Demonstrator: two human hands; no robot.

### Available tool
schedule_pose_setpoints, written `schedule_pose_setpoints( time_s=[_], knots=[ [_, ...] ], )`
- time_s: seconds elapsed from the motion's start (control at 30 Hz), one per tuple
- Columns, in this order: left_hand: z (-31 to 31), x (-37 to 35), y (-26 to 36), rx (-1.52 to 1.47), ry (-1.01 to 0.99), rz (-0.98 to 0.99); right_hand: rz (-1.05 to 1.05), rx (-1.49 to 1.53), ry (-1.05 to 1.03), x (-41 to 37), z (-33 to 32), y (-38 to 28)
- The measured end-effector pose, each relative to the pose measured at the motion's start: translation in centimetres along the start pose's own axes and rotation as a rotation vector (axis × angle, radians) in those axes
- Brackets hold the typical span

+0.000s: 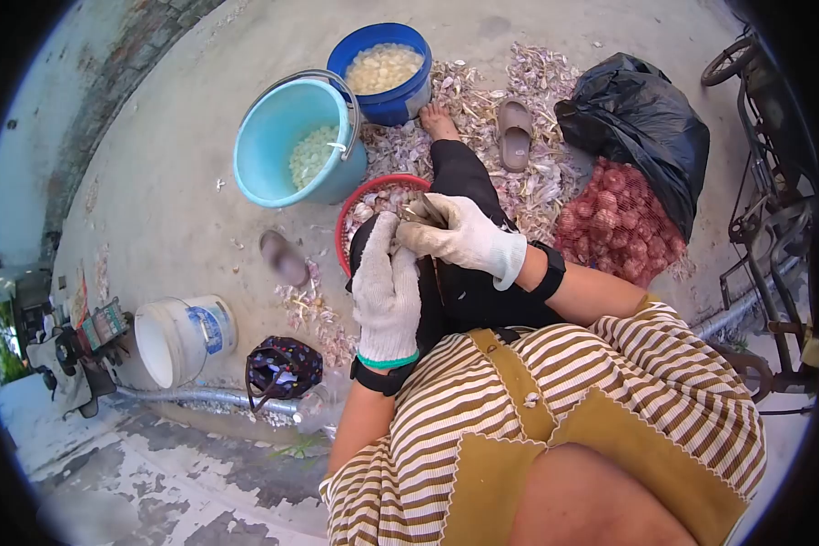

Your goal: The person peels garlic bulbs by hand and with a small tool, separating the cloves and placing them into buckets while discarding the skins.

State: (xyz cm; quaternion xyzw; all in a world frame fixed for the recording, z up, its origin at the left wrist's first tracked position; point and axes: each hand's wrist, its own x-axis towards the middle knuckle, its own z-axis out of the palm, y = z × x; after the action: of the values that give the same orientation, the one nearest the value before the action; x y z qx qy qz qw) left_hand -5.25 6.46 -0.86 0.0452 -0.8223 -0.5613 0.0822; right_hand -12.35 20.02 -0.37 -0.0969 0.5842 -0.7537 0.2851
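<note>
One white bucket (187,338): lying on its side. One turquoise bucket (268,136) of pale cloves (311,156): standing beyond the knees, presumably to keep its mouth within reach. One red basin (341,235) of garlic (387,198): sitting between the legs, apparently to keep its contents beneath the hands. One gloved left hand (387,300): reaching forward, fingers lying close together and meeting the right's; whether it is gripping a clove, cannot tell. One blue bucket (405,111) of cloves: standing behind the basin. One gloved right hand (469,238): bending inward, thumb and fingers pinching a metal tool (430,212) near the basin's close edge, probably gripping short for control. One red mesh sack (614,217) of bulbs: resting by the right forearm, a black plastic bag (642,127) adjoining it.
</note>
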Motion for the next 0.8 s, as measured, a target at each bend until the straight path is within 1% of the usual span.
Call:
schedule_pose_setpoints(
  time_s=[0.03,0.07,0.1,0.13,0.17,0.2,0.23,0.27,0.3,0.37,0.43,0.47,0.5,0.57,0.6,0.63,0.7,0.8],
  knots=[
    [0.3,-0.5,-0.3,-0.069,0.127,0.008,-0.004,0.001,-0.006,-0.5,0.3,-0.1],
    [0.3,-1.0,-0.5,0.096,0.144,0.079,0.093,0.09,0.005,-1.0,0.3,-0.2],
    [0.4,-1.2,0.2,0.096,0.144,0.083,0.193,0.18,0.019,-1.4,0.3,-0.2],
    [0.4,-1.4,1.5,-0.125,0.149,-0.091,0.181,0.32,-0.01,-1.5,0.3,0.3],
    [0.4,-1.5,2.4,-0.348,0.149,-0.26,0.173,0.317,-0.009,-1.9,0.3,0.4],
    [0.5,-1.6,2.7,-0.436,0.154,-0.257,0.138,0.373,-0.06,-2.6,0.3,0.5],
    [0.4,-1.5,3.0,-0.437,0.154,-0.249,0.103,0.426,-0.114,-3.1,0.5,0.5],
    [0.1,-1.5,3.1,-0.511,0.136,-0.28,0.072,0.347,-0.141,-3.5,0.7,0.4],
    [0.0,-1.5,3.2,-0.584,0.118,-0.311,-0.118,0.334,-0.039,-3.4,2.6,1.0],
    [-0.1,-2.0,3.7,-0.576,0.124,-0.313,-0.086,0.188,-0.065,-3.5,2.0,1.5],
    [-0.9,-2.4,4.0,-0.393,0.019,-0.271,0.049,0.212,-0.09,-4.2,1.3,-0.1],
    [-0.8,-2.4,3.2,-0.326,0.012,-0.083,0.147,0.229,-0.059,-4.4,1.1,-0.5],
    [-1.1,-2.4,3.2,-0.326,0.011,-0.081,0.145,0.229,-0.059,-4.4,0.7,-0.6],
    [-2.0,-2.2,3.3,-0.049,-0.095,0.179,0.14,0.146,-0.188,-4.7,0.2,-0.6],
    [-2.4,-2.1,3.5,0.073,-0.091,0.284,0.141,0.137,-0.191,-5.0,0.3,-1.0],
    [-2.3,-2.2,3.5,0.071,-0.089,0.284,0.142,0.134,-0.192,-5.2,0.4,-1.0],
    [-1.9,-2.4,3.5,0.067,-0.022,0.362,0.205,0.237,-0.143,-5.4,0.8,-1.0],
    [-1.6,-2.4,3.4,0.019,0.009,0.354,0.235,0.211,-0.128,-5.4,1.1,-1.1]
  ],
)
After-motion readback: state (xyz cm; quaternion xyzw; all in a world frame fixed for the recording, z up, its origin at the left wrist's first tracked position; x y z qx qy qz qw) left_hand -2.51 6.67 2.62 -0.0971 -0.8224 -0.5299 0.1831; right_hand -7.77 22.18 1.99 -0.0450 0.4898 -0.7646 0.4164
